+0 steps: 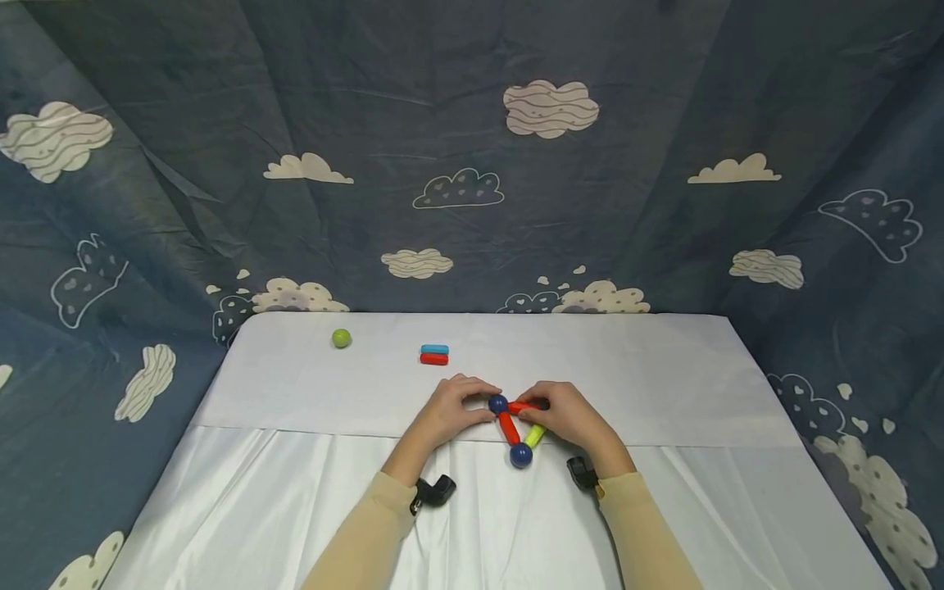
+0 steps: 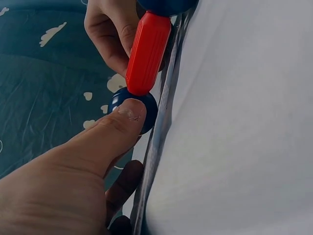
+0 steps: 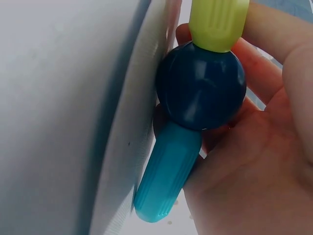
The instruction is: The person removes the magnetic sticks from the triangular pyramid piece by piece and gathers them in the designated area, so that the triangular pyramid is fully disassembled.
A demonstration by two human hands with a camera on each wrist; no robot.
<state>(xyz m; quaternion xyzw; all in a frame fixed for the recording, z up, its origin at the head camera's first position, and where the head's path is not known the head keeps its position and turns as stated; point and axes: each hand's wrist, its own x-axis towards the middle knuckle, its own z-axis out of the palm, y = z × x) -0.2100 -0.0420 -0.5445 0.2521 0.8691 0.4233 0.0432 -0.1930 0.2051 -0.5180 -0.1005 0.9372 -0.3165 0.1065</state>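
Note:
My left hand (image 1: 451, 411) pinches a dark blue ball (image 1: 498, 404) between thumb and fingers. The left wrist view shows the thumb pressed on that ball (image 2: 151, 110), with a red rod (image 2: 149, 54) joined to it. This red rod runs to a nearer dark blue ball (image 1: 520, 456), from which a yellow-green rod (image 1: 535, 434) slants up under my right hand. My right hand (image 1: 569, 416) grips a second red rod (image 1: 522, 406), whose far end its fingers cover. In the right wrist view, a dark blue ball (image 3: 200, 85) beside the palm joins a yellow-green rod (image 3: 218, 24) and a light blue rod (image 3: 168, 174).
Behind the hands, a light blue rod (image 1: 434, 349) and a red rod (image 1: 433, 359) lie side by side on the white-covered table (image 1: 627, 352). A green ball (image 1: 341, 338) sits at the back left. A dark cloud-patterned cloth (image 1: 457, 246) hangs behind the table.

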